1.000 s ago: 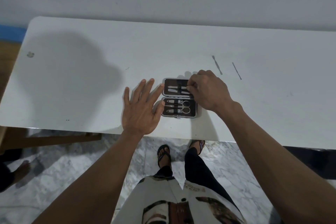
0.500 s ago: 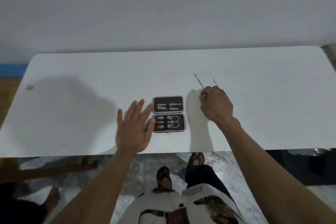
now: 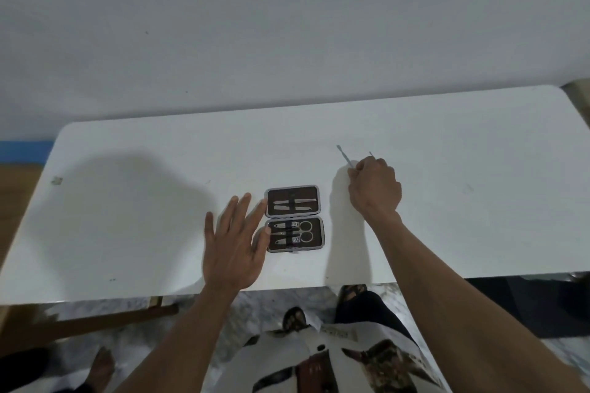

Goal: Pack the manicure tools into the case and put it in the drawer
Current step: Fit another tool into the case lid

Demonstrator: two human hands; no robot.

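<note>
Head view: right hand (image 3: 374, 188) pinching thin metal tool (image 3: 344, 156); left hand (image 3: 234, 246) spread flat beside open case (image 3: 295, 218)

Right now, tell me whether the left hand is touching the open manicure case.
Touching. The head view shows the left hand spread flat on the table, its fingertips meeting the left edge of the manicure case, with no gap visible.

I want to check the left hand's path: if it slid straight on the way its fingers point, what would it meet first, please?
Probably the open case: the left hand lies flat, fingers aimed up and right, fingertips already at its left edge. Actual contact is unclear.
</note>
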